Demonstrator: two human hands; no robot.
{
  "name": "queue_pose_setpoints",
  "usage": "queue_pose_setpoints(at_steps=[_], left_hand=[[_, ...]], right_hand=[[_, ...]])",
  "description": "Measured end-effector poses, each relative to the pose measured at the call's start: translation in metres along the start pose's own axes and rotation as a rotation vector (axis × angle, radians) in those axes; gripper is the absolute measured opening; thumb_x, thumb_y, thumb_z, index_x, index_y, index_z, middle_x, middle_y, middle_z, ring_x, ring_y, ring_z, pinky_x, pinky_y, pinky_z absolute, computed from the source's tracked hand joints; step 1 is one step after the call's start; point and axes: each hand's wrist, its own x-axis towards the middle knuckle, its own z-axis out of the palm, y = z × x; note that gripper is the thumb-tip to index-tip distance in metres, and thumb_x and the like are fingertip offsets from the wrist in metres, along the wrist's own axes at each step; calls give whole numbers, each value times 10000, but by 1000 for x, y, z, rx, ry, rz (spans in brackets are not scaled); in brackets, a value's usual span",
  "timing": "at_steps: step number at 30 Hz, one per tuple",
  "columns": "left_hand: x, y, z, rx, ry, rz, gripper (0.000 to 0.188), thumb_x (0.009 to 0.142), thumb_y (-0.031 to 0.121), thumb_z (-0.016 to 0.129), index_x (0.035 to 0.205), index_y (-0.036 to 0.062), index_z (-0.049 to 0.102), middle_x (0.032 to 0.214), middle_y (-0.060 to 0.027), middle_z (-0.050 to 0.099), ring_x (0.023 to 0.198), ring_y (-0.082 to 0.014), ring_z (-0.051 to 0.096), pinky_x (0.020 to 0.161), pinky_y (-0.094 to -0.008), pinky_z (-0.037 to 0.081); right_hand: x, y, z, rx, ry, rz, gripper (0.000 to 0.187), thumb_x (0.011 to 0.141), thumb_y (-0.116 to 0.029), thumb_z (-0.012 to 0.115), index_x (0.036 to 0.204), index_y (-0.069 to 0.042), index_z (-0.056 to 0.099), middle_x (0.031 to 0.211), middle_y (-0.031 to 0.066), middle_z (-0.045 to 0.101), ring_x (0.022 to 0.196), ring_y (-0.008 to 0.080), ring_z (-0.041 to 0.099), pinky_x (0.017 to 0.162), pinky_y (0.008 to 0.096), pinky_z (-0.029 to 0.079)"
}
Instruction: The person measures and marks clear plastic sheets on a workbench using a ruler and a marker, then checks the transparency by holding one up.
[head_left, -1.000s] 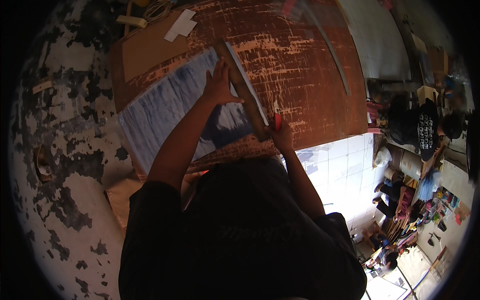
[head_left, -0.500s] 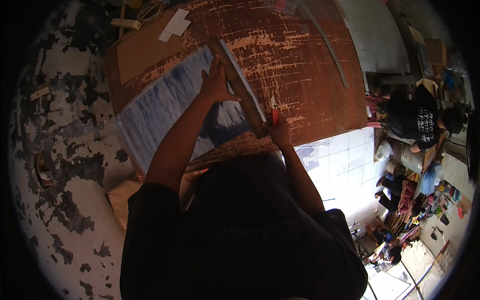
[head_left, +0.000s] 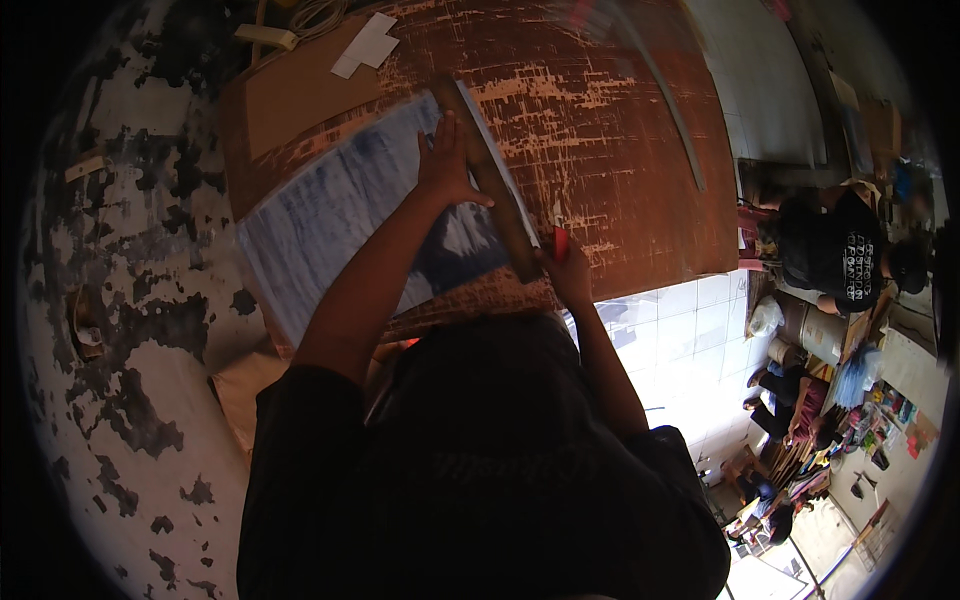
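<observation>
A large blue-grey streaked sheet (head_left: 335,205) lies slantwise on the worn brown tabletop. Along its right side rests a long dark, flat strip (head_left: 493,185), with a narrow pale edge of the sheet showing beyond it. My left hand (head_left: 443,178) is spread open, its fingers against the strip and its palm over the sheet. At the strip's near end, my right hand (head_left: 568,275) is closed round a red-handled cutter (head_left: 560,243). The cutter's pale tip points away from me. My right fingers are partly in shadow, beside the sheet's edge.
Brown board (head_left: 305,105) and a white cut piece (head_left: 366,45) lie at the far left of the tabletop (head_left: 640,230). A thin grey strip (head_left: 665,100) lies at the far right. Other people (head_left: 835,240) are at the right, among stacked materials.
The whole scene has shifted slightly right and down in the picture. Both hands, the cutter and the strip keep nearly the same places relative to the sheet.
</observation>
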Motion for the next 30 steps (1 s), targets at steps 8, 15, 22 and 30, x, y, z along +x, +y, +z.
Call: queue_pose_setpoints(at_steps=[8, 15, 22, 30], left_hand=[[-2, 10, -12, 23, -62, -76, 1716, 488, 791, 904, 1667, -30, -34, 1757, -236, -50, 1643, -332, -19, 1290, -633, 32], [-3, 8, -3, 6, -46, -98, 1678, 487, 762, 913, 1672, -26, 22, 1754, -253, -48, 1643, -343, -5, 1287, -632, 59], [-2, 12, -16, 90, -97, -35, 1574, 518, 760, 905, 1682, 18, 148, 1728, -323, -52, 1627, -429, -37, 1269, -653, 102], [1, 15, -16, 95, -89, -48, 1584, 530, 763, 901, 1644, -83, 158, 1718, -342, -38, 1625, -435, -14, 1281, -616, 131]], right_hand=[[4, -45, -23, -20, 85, -144, 405, 1081, -324, 560, 1325, 0, 557, 874, 180, 676, 801, 305, 696, 715, 459, 525], [99, -195, 22, -235, -173, -186, 471, 1107, -372, 418, 1261, 38, 591, 1031, 351, 686, 963, 528, 683, 826, 585, 532], [184, -262, 67, -603, -271, -493, 578, 1137, -388, 316, 1183, 87, 643, 1026, 354, 702, 1005, 526, 700, 909, 583, 552], [216, -256, 83, -634, -266, -464, 627, 1131, -420, 306, 1143, 86, 677, 1130, 369, 691, 1080, 529, 682, 960, 585, 541]])
